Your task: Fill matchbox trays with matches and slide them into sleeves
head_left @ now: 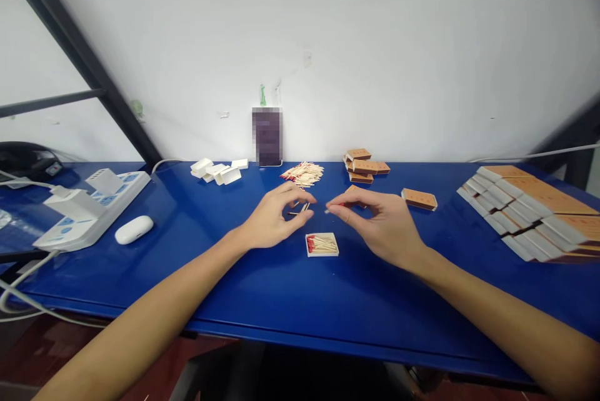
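A small white matchbox tray [322, 244] with red-tipped matches in it lies on the blue table [300, 301] between my hands. My left hand [274, 220] hovers just left of and above the tray, fingers curled in a pinch on a few matchsticks [300, 209]. My right hand [379, 223] is to the tray's right, thumb and forefinger pinched on what looks like a match with a red tip. A loose pile of matches [304, 173] lies behind the hands. An orange matchbox sleeve [419, 199] rests right of my right hand.
Empty white trays [219, 171] lie at the back left, a stack of orange sleeves [363, 165] at the back centre, rows of packed boxes [529, 207] at the right. A power strip [89, 207] and white earbud case [134, 229] sit at the left.
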Demonstrator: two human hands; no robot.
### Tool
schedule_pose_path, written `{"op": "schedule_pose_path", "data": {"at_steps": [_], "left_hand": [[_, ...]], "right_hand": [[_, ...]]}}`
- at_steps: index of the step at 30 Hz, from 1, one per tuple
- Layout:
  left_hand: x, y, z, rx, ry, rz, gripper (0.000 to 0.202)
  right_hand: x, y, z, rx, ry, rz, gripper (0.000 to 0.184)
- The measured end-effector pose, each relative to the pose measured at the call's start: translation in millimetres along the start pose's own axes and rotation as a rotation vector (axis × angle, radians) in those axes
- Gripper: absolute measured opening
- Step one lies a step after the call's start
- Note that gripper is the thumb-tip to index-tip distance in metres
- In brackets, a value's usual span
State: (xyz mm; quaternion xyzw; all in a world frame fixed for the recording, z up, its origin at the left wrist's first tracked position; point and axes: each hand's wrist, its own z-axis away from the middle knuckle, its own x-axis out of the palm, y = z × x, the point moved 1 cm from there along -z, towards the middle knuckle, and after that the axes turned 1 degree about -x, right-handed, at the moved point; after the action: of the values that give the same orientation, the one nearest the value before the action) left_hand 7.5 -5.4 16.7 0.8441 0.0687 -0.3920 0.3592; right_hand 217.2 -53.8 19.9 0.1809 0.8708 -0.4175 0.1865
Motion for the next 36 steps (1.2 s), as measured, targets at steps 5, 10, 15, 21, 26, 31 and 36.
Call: {"op": "schedule_pose_path", "data": {"at_steps": [5, 10, 15, 21, 26, 31, 36], "left_hand": [[-3.0, -15.6, 0.5, -0.037, -0.016, -0.429, 0.03], [8.9, -15.5, -0.8, -0.094, -0.051, -0.527, 0.032], [10.4, -15.1, -2.2, -0.108, -0.052, -0.527, 0.025], [8.0, -15.8, -3.6, -0.1, -0.08, -0.503, 0.018], [7.8, -14.6, -3.7, -0.103, -0.139, -0.468, 0.018], [7.5, -15.0, -2.9, -0.107, -0.186, -0.451, 0.017], [4.6, -13.9, -2.4, -0.059, -0.166, -0.434, 0.02]], "right_hand": [[3.1, 1.5, 3.7, -0.32, -0.237, 0.231, 0.021], [4.2, -1.4, 6.0, -0.342, -0.459, 0.339, 0.03], [-3.9, -8.4, 4.9, -0.27, -0.546, 0.334, 0.035], [-1.1, 0.6, 4.6, -0.193, -0.504, 0.3, 0.03], [2.9, 13.0, 3.3, -0.125, -0.415, 0.265, 0.029], [3.0, 12.8, 4.4, -0.132, -0.442, 0.24, 0.028], [3.8, 10.5, 4.9, -0.13, -0.431, 0.247, 0.03]]}}
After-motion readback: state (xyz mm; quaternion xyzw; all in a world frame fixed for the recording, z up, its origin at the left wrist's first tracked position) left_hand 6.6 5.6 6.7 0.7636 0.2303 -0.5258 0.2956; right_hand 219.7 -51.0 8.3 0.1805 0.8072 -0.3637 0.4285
